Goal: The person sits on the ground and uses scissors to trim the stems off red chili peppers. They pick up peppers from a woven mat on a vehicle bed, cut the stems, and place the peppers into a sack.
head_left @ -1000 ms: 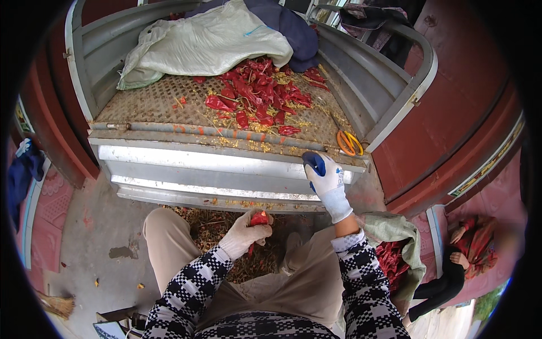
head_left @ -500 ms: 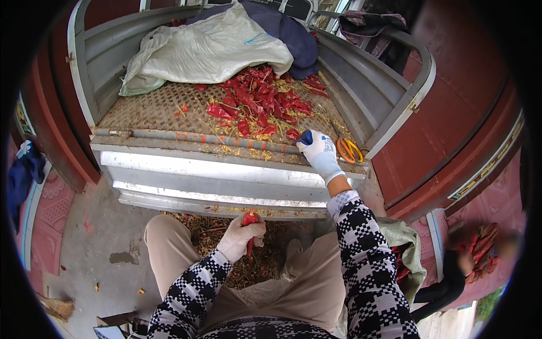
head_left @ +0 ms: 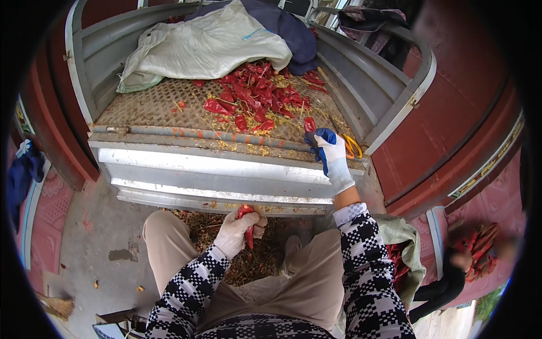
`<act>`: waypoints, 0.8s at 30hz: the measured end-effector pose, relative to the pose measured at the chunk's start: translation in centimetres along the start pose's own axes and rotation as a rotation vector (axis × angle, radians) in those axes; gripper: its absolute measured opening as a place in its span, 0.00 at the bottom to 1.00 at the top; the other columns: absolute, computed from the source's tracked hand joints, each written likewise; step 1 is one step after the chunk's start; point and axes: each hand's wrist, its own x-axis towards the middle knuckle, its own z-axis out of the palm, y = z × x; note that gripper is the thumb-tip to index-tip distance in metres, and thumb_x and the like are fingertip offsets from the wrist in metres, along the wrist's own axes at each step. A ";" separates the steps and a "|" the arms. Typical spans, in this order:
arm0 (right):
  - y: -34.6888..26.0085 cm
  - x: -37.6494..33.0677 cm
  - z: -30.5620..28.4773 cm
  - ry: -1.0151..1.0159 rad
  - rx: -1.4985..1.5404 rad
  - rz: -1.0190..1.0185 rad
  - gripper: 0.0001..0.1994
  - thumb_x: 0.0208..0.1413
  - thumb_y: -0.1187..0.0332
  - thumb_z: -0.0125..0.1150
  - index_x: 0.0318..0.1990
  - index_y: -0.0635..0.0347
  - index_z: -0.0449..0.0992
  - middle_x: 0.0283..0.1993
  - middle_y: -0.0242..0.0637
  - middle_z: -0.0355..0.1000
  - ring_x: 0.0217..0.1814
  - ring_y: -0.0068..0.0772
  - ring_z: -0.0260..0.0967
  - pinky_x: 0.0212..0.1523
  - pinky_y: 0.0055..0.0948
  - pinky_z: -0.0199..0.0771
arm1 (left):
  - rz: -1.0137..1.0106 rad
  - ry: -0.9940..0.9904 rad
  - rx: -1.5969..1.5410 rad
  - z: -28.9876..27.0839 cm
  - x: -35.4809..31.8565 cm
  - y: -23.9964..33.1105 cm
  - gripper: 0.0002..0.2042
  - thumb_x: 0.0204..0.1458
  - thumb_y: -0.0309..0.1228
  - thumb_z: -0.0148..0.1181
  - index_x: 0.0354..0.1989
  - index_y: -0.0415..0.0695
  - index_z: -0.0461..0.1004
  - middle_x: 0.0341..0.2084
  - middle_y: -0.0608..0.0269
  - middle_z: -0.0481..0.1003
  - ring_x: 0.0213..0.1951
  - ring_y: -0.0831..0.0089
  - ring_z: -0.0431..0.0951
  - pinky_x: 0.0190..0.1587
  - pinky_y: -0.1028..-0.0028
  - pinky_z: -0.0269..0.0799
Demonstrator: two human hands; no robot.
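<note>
My left hand point(head_left: 240, 233), in a pale knitted glove, is closed round a dried red chili pepper point(head_left: 247, 221) just below the truck bed's edge. My right hand point(head_left: 327, 148), in a white glove with blue fingers, is at the bed's right front edge. A second red pepper point(head_left: 309, 124) rises from its fingertips, partly hidden by them. Beside this hand lie yellow-and-orange-handled scissors point(head_left: 352, 147), partly covered. Farther in, a heap of dried red peppers point(head_left: 259, 93) with scattered yellow seeds lies on the patterned metal bed point(head_left: 152, 110).
A white woven sack point(head_left: 197, 51) and dark blue cloth point(head_left: 293, 34) cover the back of the bed. Metal side rails flank it. Stems litter the ground between my legs. An open sack of peppers point(head_left: 397, 263) stands at my right; another person point(head_left: 446, 279) holds peppers beyond it.
My right hand has shifted right and slightly nearer, and a pepper now stands at its fingertips. The left hand has tilted a little, showing more of its pepper.
</note>
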 end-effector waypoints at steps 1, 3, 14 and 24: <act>0.4 -0.3 0.0 -0.010 -0.068 -0.055 0.05 0.56 0.69 0.60 0.34 0.62 0.76 0.27 0.31 0.75 0.21 0.19 0.66 0.21 0.22 0.64 | 0.024 0.017 0.012 0.1 0.1 -0.1 0.13 0.54 0.32 0.58 0.44 0.37 0.72 0.33 0.57 0.76 0.30 0.72 0.76 0.35 0.73 0.75; 1.7 -1.7 0.8 -0.035 -0.193 -0.156 0.07 0.51 0.70 0.64 0.32 0.64 0.75 0.23 0.32 0.72 0.23 0.19 0.65 0.25 0.24 0.66 | 0.025 0.037 0.042 0.5 0.1 0.3 0.14 0.55 0.32 0.57 0.46 0.39 0.71 0.35 0.57 0.76 0.31 0.72 0.76 0.35 0.72 0.75; 4.8 -12.8 5.2 -0.134 -0.843 -0.764 0.10 0.45 0.64 0.65 0.34 0.56 0.75 0.30 0.42 0.73 0.31 0.49 0.72 0.33 0.43 0.72 | 0.092 0.103 0.025 0.4 1.4 0.6 0.16 0.55 0.30 0.57 0.49 0.37 0.68 0.36 0.58 0.75 0.30 0.75 0.77 0.33 0.75 0.76; 4.9 -14.4 6.1 -0.286 -1.054 -0.908 0.14 0.45 0.61 0.65 0.37 0.55 0.72 0.32 0.37 0.70 0.32 0.41 0.72 0.32 0.39 0.71 | 0.146 0.082 -0.067 0.5 2.0 0.9 0.18 0.52 0.24 0.57 0.51 0.35 0.65 0.40 0.58 0.74 0.38 0.72 0.78 0.40 0.72 0.79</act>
